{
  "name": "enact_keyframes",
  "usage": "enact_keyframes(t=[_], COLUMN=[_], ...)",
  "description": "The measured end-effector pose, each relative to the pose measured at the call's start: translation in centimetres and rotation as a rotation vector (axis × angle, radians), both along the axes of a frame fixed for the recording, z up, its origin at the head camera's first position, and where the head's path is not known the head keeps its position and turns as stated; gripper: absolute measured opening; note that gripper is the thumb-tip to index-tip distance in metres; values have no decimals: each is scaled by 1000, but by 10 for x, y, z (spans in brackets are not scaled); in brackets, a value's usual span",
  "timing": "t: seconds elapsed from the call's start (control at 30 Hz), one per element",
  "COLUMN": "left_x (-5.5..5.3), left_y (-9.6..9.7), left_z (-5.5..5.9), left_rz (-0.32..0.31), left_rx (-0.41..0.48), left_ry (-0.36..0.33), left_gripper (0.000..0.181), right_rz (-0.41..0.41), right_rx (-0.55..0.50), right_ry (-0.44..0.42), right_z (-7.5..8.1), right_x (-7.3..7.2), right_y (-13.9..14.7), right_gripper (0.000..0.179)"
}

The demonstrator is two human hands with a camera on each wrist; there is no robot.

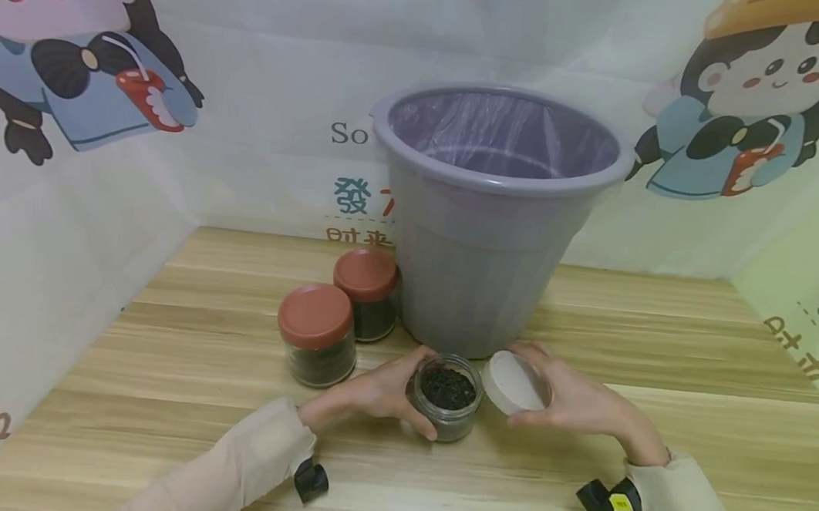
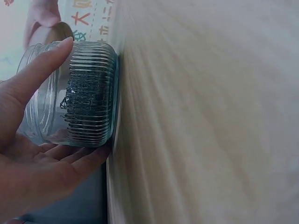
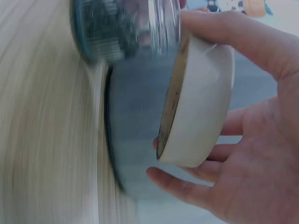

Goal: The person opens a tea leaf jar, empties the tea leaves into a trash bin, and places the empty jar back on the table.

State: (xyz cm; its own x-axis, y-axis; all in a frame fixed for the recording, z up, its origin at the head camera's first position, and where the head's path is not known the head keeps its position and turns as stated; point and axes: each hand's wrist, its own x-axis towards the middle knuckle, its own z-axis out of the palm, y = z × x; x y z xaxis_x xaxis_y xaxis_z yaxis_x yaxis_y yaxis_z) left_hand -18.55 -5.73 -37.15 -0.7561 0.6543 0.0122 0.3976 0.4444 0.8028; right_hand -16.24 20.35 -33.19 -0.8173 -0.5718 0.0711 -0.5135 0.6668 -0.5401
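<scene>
A glass jar (image 1: 446, 396) without its lid stands upright on the table, partly filled with dark, loose, leaf-like bits. My left hand (image 1: 391, 393) grips it from the left, thumb on the near side and fingers behind; ribbed glass (image 2: 91, 93) shows in the left wrist view. In my right hand (image 1: 569, 391) is a white round lid (image 1: 514, 383), held by its rim between thumb and fingers. The lid is tilted just right of the jar mouth, and its brownish underside edge (image 3: 173, 100) faces the jar in the right wrist view.
Two jars with red lids, a nearer one (image 1: 316, 335) and a farther one (image 1: 367, 292), stand left of the hands. A large grey-purple bin (image 1: 479, 251) with a clear liner rises right behind the open jar. Printed sheets (image 1: 270, 125) wall off the wooden table (image 1: 190, 337).
</scene>
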Motion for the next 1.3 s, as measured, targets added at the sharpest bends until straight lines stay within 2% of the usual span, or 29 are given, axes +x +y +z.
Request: enact_keyframes(t=[0.23,0.57,0.77,1.07,1.3], left_x=[0,-2,-2,-1,2], left_y=[1,4,4,4,4], left_z=[-1,-1,-1,-4,-3], left_rz=[-17,-39,-59,-29,13], left_rx=[-3,-24,-1,-33,-24], left_ry=[-3,31,55,124,84], left_gripper=[87,89,87,84,87], right_rz=[-89,-179,-219,-231,-238], right_rx=[63,176,206,230,227], right_ry=[-56,14,3,14,14], right_z=[-2,-16,-20,-26,-28], right_x=[-6,-23,-29,-36,-39], right_y=[21,29,28,26,25], right_gripper=[84,90,89,90,95])
